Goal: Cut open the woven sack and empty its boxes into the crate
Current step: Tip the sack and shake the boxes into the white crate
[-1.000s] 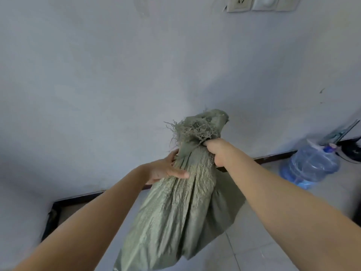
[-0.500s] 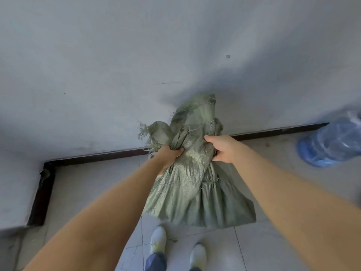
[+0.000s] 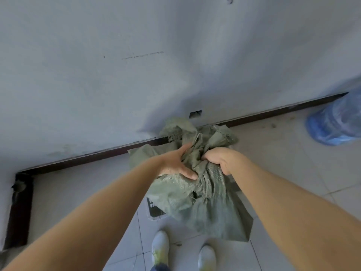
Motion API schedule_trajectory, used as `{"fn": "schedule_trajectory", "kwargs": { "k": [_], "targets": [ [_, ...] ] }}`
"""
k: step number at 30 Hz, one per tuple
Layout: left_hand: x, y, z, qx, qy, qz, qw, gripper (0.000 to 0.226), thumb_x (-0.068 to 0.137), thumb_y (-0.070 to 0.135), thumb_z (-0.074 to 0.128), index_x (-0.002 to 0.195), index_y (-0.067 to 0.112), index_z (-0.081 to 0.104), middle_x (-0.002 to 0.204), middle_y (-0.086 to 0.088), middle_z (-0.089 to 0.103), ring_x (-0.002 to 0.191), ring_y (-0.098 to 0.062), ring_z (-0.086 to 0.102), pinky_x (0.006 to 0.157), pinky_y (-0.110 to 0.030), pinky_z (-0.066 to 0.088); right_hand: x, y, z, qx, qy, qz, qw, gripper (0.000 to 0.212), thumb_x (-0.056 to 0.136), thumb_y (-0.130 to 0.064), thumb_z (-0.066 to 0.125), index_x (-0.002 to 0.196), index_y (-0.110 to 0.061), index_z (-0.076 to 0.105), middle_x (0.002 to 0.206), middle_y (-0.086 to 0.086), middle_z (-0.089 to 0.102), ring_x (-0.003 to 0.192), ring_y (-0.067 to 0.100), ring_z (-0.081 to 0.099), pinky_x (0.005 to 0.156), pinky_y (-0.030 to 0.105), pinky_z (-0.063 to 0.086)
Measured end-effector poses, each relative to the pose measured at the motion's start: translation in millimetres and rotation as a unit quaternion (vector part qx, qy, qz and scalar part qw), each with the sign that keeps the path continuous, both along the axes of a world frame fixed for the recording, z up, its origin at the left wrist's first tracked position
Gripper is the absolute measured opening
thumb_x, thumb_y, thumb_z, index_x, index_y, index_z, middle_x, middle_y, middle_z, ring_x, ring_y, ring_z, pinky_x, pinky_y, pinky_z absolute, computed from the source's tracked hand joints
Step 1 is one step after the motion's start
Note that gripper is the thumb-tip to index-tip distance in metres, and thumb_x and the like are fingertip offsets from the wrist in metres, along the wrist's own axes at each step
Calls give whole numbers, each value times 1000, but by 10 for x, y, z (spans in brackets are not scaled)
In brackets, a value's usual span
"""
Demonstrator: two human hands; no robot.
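Note:
The green woven sack (image 3: 207,210) hangs crumpled in front of me, its frayed mouth (image 3: 213,133) bunched up near the skirting. My right hand (image 3: 220,160) grips a twisted bunch of the fabric from the right. My left hand (image 3: 175,165) lies on the sack from the left, with its fingers straight into the folds and its thumb stretched across the cloth. A dark latticed corner (image 3: 156,209), possibly the crate, peeks out under the sack's left side. No boxes are visible.
A pale wall (image 3: 136,75) with a dark skirting board (image 3: 78,159) stands close ahead. A blue water jug (image 3: 336,122) lies at the right on the tiled floor. My white shoes (image 3: 160,249) are just below the sack.
The sack has come down from chest height towards the floor and is more crumpled. My left hand went from gripping the neck to lying flat on the cloth. The view has tilted downward.

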State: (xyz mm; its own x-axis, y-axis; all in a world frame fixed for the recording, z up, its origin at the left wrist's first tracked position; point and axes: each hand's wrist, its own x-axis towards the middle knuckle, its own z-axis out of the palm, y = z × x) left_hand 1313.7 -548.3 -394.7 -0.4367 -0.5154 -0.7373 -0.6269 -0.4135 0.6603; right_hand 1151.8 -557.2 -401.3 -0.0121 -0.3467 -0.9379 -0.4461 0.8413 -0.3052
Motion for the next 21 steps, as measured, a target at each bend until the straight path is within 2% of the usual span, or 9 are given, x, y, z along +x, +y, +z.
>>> {"fn": "schedule_trajectory", "kwargs": {
  "k": [3,5,7,10,12,13,15,18,21],
  "targets": [
    [-61,-129,-362,-60,-95,-14,994,42,84,30,66,122,14,58,109,-6,66,94,-20,60,93,-34,46,-107,-38,-270,-38,-109,-244,963,20,94,-19,59,106,-4,62,101,13,68,81,24,65,72,35,54],
    [-94,-175,-599,-98,-153,17,983,31,94,32,52,91,3,62,84,-10,63,73,-20,56,69,-31,47,-232,42,-494,-134,-71,-318,936,25,91,-22,62,112,-8,61,100,9,67,81,22,63,75,35,54],
    [-115,-235,-812,-96,-178,66,977,35,96,30,46,71,7,52,69,-5,52,59,-16,47,54,-27,39,-364,217,-642,-180,-3,-254,950,39,89,-32,63,122,-13,56,106,2,63,91,20,57,86,36,46],
    [-201,-317,-991,-85,-228,15,970,33,100,30,39,94,3,58,73,-6,49,66,-19,50,58,-28,42,-535,546,-843,-96,-50,-77,991,84,78,-47,71,148,-24,31,152,0,35,133,23,39,109,40,31],
    [-302,-361,-1122,-111,-291,-77,947,36,102,27,33,124,7,53,110,-17,53,106,-32,52,88,-41,46,-574,698,-975,-52,-62,20,997,97,77,-43,75,153,-32,15,157,-1,26,141,23,30,113,38,25],
    [-340,-365,-1226,-129,-308,-102,937,41,101,34,33,123,8,55,133,-17,42,126,-36,38,102,-47,37,-572,737,-1067,-65,-49,44,996,92,81,-40,72,153,-32,15,154,-1,33,139,23,35,110,34,28],
    [-385,-381,-1505,-134,-313,-118,933,60,94,56,32,121,8,57,153,-5,26,140,-35,19,112,-52,21,-558,759,-1303,-126,17,49,991,76,89,-39,63,151,-32,20,145,-2,45,132,23,45,104,27,35],
    [-397,-428,-1782,-53,-218,-88,971,78,83,71,37,138,17,43,145,-7,44,132,-31,40,113,-47,26,-529,670,-1734,-143,142,47,978,55,98,-41,43,150,-29,29,136,6,56,124,29,53,97,30,44],
    [-322,-506,-1797,27,-90,-29,995,97,72,69,59,149,25,19,152,-3,33,137,-26,35,114,-41,25,-533,534,-2095,-133,211,53,967,41,100,-36,36,134,-17,48,125,13,61,116,34,56,100,42,45]
  ]
}}
